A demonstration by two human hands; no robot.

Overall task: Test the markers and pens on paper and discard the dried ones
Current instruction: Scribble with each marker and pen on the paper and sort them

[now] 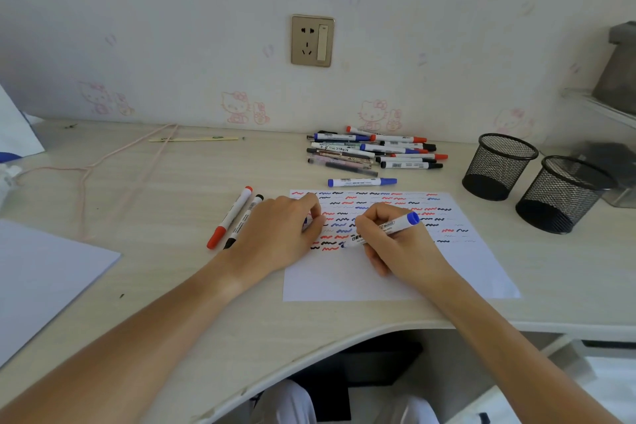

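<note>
A white sheet of paper (395,279) lies on the desk, its upper half covered with red, black and blue squiggles. My right hand (399,244) grips a blue marker (395,225) with its tip down on the paper at the lower rows. My left hand (278,231) rests on the paper's left edge with its fingers curled round a small blue piece, probably the marker's cap (305,220). A pile of markers and pens (371,150) lies behind the paper, and one blue marker (361,181) lies alone in front of the pile.
A red marker (230,217) and a black marker (242,222) lie side by side left of my left hand. Two black mesh cups (499,165) (561,194) stand at the right. Another white sheet (44,279) lies at the left, a pink cord (103,162) behind it.
</note>
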